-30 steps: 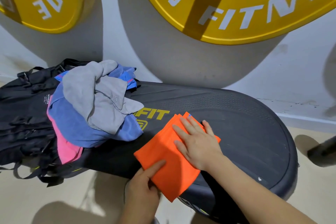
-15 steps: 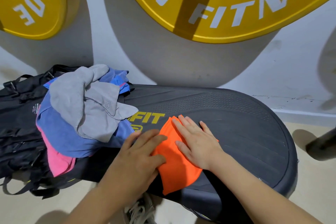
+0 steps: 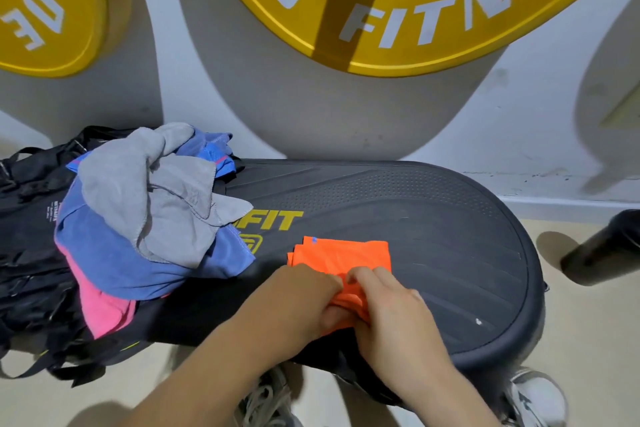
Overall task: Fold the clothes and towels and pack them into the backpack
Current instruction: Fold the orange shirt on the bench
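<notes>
Fingers point(image 3: 364, 277) curled and narrow, left hand point(image 3: 298, 302) and right hand point(image 3: 391, 312) knuckle to knuckle, pinching the bunched near edge of the folded orange cloth point(image 3: 343, 253). Far edge of the cloth flat and straight on the dark bench point(image 3: 450, 236), layered corners fanned at its left side. Rightward, ribbed bench top as far as the rounded rim. Leftward, near but apart, a heap: grey towel point(image 3: 162, 198) over blue garment point(image 3: 121, 263) over pink garment point(image 3: 104, 308), spilling past the bench end onto the black backpack point(image 3: 27, 236). Behind, yellow weight plates point(image 3: 415, 10) against the wall; on the floor at right, a black cylinder point(image 3: 602, 250).
</notes>
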A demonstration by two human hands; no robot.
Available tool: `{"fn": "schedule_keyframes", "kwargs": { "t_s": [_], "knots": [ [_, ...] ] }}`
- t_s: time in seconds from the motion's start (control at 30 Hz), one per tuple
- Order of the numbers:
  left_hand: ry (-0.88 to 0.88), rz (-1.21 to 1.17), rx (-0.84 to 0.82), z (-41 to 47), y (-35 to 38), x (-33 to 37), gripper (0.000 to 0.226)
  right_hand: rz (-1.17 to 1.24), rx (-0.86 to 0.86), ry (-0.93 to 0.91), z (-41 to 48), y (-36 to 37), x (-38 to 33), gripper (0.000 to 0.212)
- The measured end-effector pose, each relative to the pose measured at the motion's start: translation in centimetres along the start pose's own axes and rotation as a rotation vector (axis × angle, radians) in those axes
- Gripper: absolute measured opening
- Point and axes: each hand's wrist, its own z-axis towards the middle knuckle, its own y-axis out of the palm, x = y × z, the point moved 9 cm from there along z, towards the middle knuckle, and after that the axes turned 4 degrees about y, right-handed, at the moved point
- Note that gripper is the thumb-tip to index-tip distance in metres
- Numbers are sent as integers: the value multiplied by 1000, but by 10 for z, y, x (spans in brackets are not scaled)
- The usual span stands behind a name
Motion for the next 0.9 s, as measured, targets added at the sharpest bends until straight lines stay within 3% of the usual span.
{"fn": "schedule_keyframes", "kwargs": {
  "t_s": [0.13, 0.2, 0.27, 0.33, 0.43, 0.53, 0.67, 0.9],
  "knots": [
    [-81, -267, -105, -12, 14, -25, 29, 157, -117, -52, 0, 6, 21, 32],
    [-159, -619, -102, -19, 25, -40, 27, 320, -159, -12, 7, 7, 34, 29],
    [-234, -999, -24, -20, 34, -53, 38, 490, -128, 40, 18, 5, 46, 22],
    [-361, -1166, 136, -19, 42, -72, 53, 609, -63, 111, 32, 2, 55, 12],
    [-538, -1013, 365, -11, 45, -91, 27, 539, 68, 183, 52, 3, 64, 13],
    [-687, -727, 485, -6, 44, -97, 27, 354, 164, 261, 61, 6, 65, 25],
    [-794, -433, 414, -1, 47, -93, 41, 285, 228, 339, 63, 7, 65, 26],
    [-809, -401, 408, 3, 47, -97, 38, 356, 294, 410, 60, 6, 68, 15]
  ]
}}
